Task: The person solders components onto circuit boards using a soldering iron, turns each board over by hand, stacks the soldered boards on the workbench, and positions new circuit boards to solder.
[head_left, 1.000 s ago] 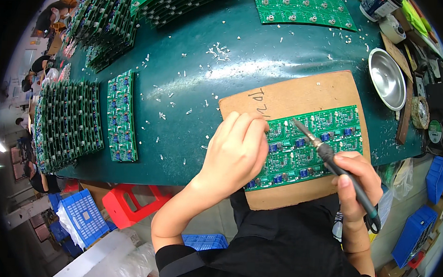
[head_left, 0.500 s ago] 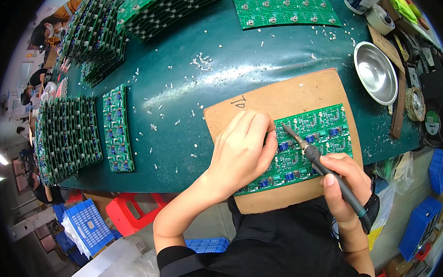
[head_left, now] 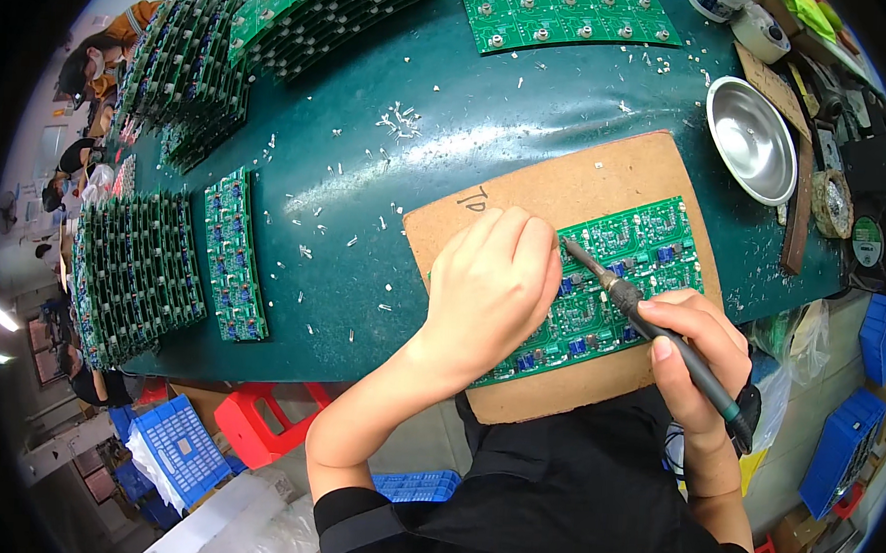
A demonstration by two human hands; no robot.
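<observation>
Strewn with pale clippings (head_left: 399, 122), a dark green tabletop (head_left: 354, 347) bears a brown cardboard sheet (head_left: 589, 174), on which lies a green circuit-board panel (head_left: 607, 310), partly covered by the left hand (head_left: 493, 284). That hand arches over the panel's left part, its forearm (head_left: 376, 403) slanting up rightward from below, its fingers curled close together, though whether they pinch anything I cannot tell. Opposite, the right hand (head_left: 712, 341) grips a soldering iron (head_left: 627, 296) pen-fashion, thumb and fingers closed around the handle, its tip pointing up-left, just beside the left fingertips.
</observation>
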